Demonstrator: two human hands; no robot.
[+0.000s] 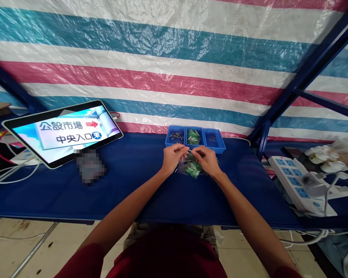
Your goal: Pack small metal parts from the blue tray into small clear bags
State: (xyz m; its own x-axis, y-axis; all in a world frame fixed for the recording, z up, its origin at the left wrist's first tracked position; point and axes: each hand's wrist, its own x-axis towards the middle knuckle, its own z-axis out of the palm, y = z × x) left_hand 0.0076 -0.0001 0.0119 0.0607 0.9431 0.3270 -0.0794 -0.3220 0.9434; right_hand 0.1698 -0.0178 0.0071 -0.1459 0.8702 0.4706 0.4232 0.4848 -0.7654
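Observation:
My left hand (174, 157) and my right hand (206, 159) meet over the table, fingertips pinched close together. Between them is a small slim metal piece (190, 150), too small to name more exactly. Just beyond stand three joined blue bins. Thin dark metal pieces (176, 136) lie in the left bin (167, 140), and a green bag with slim pieces (193, 136) fills the middle one. The right bin (217, 146) has a few small bits at its bottom. Under my hands lie another green bag (193, 170) and loose thin pieces (179, 167), partly hidden by my fingers.
A tablet (75, 131) leans at the left on the blue table (127, 170), with a blurred object (90, 166) before it and white cables beside it. At the right lies a white power strip (292, 181) with plugs. A striped tarp (168, 77) hangs behind, between blue metal posts.

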